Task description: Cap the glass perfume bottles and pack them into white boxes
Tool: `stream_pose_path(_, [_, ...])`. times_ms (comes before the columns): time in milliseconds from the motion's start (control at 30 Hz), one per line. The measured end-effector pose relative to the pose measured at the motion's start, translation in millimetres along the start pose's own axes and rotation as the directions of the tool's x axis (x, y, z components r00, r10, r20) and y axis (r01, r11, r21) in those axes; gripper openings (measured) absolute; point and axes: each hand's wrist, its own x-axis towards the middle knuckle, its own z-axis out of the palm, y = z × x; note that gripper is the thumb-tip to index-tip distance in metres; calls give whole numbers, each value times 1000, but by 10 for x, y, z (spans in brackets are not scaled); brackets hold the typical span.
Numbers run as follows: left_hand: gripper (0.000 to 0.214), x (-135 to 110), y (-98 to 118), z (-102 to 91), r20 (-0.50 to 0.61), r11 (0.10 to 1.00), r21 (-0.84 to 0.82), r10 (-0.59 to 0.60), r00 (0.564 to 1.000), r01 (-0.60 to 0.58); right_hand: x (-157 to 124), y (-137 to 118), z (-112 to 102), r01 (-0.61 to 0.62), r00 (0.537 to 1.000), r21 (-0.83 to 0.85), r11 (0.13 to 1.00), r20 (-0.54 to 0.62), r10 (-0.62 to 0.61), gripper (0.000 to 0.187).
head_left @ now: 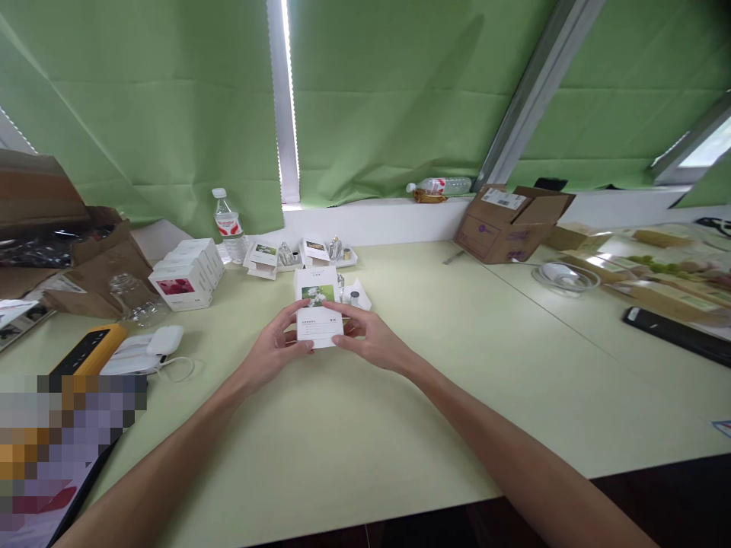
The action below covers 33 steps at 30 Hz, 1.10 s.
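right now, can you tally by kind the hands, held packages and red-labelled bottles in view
Hands: 2, left hand and right hand
Held packages: 1, white package
Red-labelled bottles: 2, upright bottle and lying bottle
Total: 5

A pale green tabletop (434, 434) spreads beneath the hands (374, 341). Just beyond them lie white trays (347, 260) with small glass bottles. Farther left of the hands stand a row of white boxes (188, 278) and an upright water bottle (231, 232); nearer on that side lies a yellow-and-black block (94, 350). Well to their right are a cardboard box (489, 237), a coiled white cable (594, 284) and a long black case (679, 337).
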Motion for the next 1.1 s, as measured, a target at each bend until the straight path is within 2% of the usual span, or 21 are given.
stream_pose_path(1100, [66, 7, -31, -9, -19, 1000, 5, -5, 1000, 6, 4, 8, 9, -50, 998, -7, 999, 24, 51, 64])
